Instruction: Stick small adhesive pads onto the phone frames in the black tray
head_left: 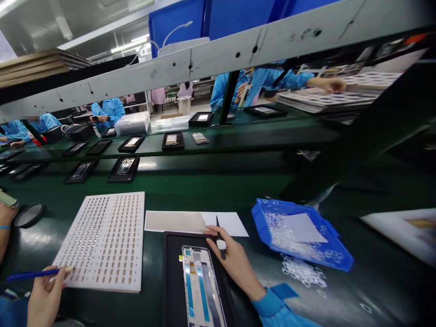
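Observation:
My left hand (44, 297) is closed on a blue pen-like tool (34, 274), its tip touching the near-left edge of a white perforated tray (105, 238) filled with rows of small tan parts. My right hand (231, 261) is closed on thin black tweezers (218, 231), the tip resting over a white sheet (225, 222) with a tan patch. Just left of that hand, a phone frame (200, 286) lies in a black holder tray (172, 277).
A blue bin (335, 256) with a white paper and clear ring-shaped scraps sits to the right; more scraps lie on the green mat. Behind runs a green conveyor (238, 136) carrying black trays with phones. Co-workers in blue coats sit beyond. Another person's hand is at far left.

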Tool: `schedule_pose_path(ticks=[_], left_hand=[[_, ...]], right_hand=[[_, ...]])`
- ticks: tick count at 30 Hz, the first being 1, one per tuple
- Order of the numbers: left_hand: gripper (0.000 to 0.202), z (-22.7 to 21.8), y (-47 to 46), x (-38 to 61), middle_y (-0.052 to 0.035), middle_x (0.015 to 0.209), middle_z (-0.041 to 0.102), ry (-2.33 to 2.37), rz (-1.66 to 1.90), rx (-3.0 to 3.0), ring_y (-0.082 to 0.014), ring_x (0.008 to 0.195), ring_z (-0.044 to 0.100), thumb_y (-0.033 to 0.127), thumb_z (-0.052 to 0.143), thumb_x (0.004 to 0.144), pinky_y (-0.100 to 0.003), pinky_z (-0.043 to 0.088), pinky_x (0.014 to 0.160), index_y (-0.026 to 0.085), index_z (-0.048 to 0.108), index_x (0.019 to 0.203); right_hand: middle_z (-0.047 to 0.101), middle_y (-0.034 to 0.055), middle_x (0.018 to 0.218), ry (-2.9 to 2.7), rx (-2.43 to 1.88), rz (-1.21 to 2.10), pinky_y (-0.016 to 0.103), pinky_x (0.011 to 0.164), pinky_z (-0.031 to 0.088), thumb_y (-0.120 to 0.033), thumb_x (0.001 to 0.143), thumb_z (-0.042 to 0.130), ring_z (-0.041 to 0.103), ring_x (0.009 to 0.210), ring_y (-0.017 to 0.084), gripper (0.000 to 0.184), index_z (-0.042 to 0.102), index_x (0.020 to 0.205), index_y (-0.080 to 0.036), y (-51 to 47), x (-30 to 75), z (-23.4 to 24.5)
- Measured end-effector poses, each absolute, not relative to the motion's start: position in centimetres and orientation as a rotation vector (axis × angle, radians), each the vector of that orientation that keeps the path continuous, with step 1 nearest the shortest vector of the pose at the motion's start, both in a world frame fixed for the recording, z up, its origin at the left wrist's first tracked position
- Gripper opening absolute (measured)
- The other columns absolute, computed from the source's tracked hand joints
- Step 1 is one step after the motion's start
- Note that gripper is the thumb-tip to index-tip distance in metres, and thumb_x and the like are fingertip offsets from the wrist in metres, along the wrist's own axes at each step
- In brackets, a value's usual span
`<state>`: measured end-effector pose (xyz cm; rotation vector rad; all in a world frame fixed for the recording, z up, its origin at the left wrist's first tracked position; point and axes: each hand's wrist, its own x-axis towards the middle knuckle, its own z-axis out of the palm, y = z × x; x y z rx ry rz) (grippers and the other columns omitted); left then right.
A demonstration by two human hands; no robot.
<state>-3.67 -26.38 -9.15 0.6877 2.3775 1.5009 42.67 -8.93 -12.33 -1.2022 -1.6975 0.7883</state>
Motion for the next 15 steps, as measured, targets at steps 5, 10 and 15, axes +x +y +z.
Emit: schedule_pose_path(ticks=[5, 10, 15], left_hand=[[0.055, -8.2, -25.7, -2.7, -0.004, 0.082, 0.072, 2.347, 1.565, 0.713, -0.0319, 0.085, 0.072, 0.046, 0.077, 0.052, -0.036, 0.062, 0.061, 0.02, 0.053, 0.093], [0.054, -5.6, -23.4, 1.7, -0.0064, 0.086, 0.072, 2.231, 1.636, 0.921, -0.0291, 0.081, 0.073, 0.05, 0.077, 0.057, -0.033, 0.062, 0.06, 0.018, 0.054, 0.093], [0.046, -4.2, -20.4, 8.3, -0.0084, 0.088, 0.072, 2.004, 1.652, 1.136, -0.0276, 0.081, 0.073, 0.05, 0.074, 0.068, -0.034, 0.062, 0.062, 0.018, 0.054, 0.094]], right_hand=[[0.068, 0.0077, 0.1, -1.707, -1.203, 0.787, 0.036, 0.084, 0.052, -0.042, 0.089, 0.049, 0.065, 0.092, 0.025, 0.032, 0.056, 0.11, -0.02, -9.0, 42.7, -12.1], [0.068, 0.0071, 0.097, -1.719, -1.188, 0.761, 0.036, 0.082, 0.053, -0.041, 0.089, 0.049, 0.065, 0.09, 0.025, 0.03, 0.056, 0.11, -0.02, -9.0, 42.6, -11.9], [0.067, 0.0085, 0.098, -1.638, -1.169, 0.616, 0.037, 0.082, 0.053, -0.045, 0.09, 0.051, 0.065, 0.089, 0.025, 0.03, 0.058, 0.105, -0.02, -9.4, 42.2, -11.1]])
